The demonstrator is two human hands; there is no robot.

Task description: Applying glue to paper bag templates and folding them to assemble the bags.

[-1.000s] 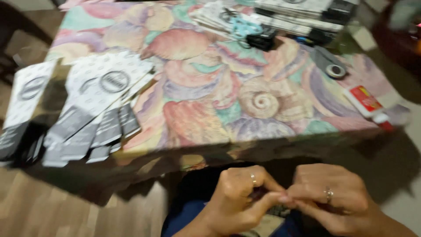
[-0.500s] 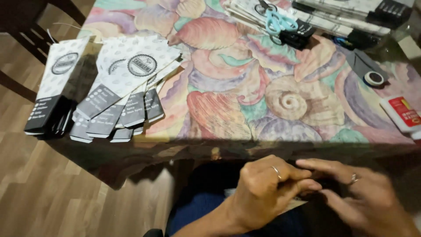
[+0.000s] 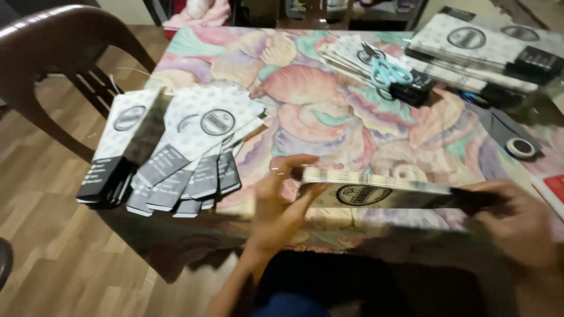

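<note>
Half a second ago both hands worked close together below the table edge; now they have drawn apart and lifted a thick stack of long white-and-black printed cardboard sleeves (image 3: 376, 191) up in front of the table's near edge.

Head view: the stack lies on its long axis, running left to right and nearly level, its white end pointing to the person's left and its black end to the right. The left hand (image 3: 282, 202) clasps the white end, fingers curled over the top edge and thumb beneath. The right hand (image 3: 520, 226) grips the black end (it is blurred, so the finger placement cannot be told).

Behind the stack is the table with a pastel seashell-patterned cloth (image 3: 329, 117). On its left part lies a fanned pile of flat white-and-grey sleeves (image 3: 188, 149), overhanging the edge. Farther back, pale blue-handled scissors (image 3: 390, 71) rest on more flat sleeves, and a small roll of tape (image 3: 520, 147) sits near the right edge. A dark brown plastic chair (image 3: 64, 53) stands at the upper left on the wooden floor.
</note>
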